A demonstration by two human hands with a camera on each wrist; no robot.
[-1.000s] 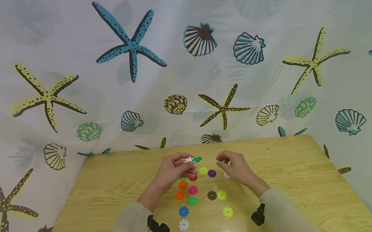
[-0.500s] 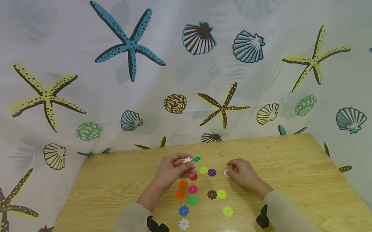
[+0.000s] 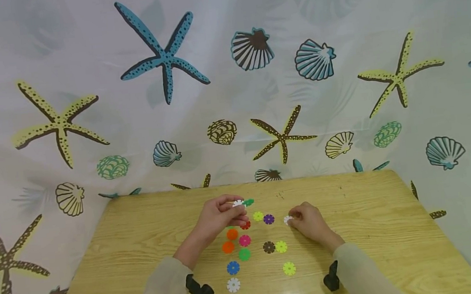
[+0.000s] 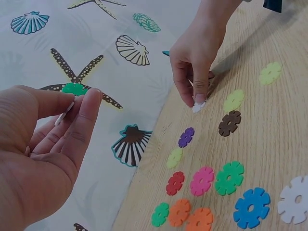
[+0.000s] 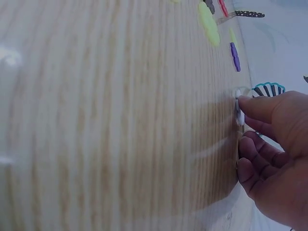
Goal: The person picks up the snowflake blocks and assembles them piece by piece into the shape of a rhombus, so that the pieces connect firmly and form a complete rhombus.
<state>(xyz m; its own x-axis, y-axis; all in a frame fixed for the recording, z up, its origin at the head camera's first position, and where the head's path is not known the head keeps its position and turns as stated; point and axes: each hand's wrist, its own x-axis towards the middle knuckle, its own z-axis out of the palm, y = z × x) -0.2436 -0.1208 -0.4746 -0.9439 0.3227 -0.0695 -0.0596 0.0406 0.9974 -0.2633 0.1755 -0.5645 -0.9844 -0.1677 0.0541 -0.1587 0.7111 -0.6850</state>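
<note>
The left hand [image 3: 218, 216] pinches a white disc [image 3: 239, 203] up above the table [image 3: 153, 221], with a green disc [image 4: 74, 89] touching it. The right hand [image 3: 310, 221] is low, its thumb and finger pinching another white disc [image 3: 286, 220] down at the table. Both hands have bent fingers. A yellow disc [image 3: 258, 216] and a purple disc [image 3: 269, 219] lie side by side between them

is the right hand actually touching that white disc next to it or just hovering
Touching: the left wrist view shows the thumb of the right hand against the white disc, with no gap between them.
</note>
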